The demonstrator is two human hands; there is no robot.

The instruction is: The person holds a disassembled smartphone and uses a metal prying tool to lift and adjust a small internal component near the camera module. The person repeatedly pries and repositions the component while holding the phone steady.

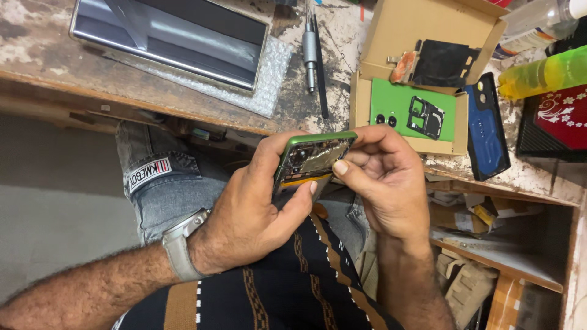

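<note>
over the lap, left hand (257, 208) grips an opened green phone (312, 160); right hand (382, 183) pinches its 3 o'clock edge. held in mid-air, a slip could likely drop it or tear inner parts. at 1 o'clock sits the green back cover (397, 113) in a cardboard box (428, 27).

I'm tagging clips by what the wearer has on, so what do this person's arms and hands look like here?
Both forearms are bare and hairy, no sleeves or gloves. The left hand has a grey-strapped wristwatch with a pale metal case at its wrist. The right hand shows no rings or bands, and its wrist is bare.
</note>
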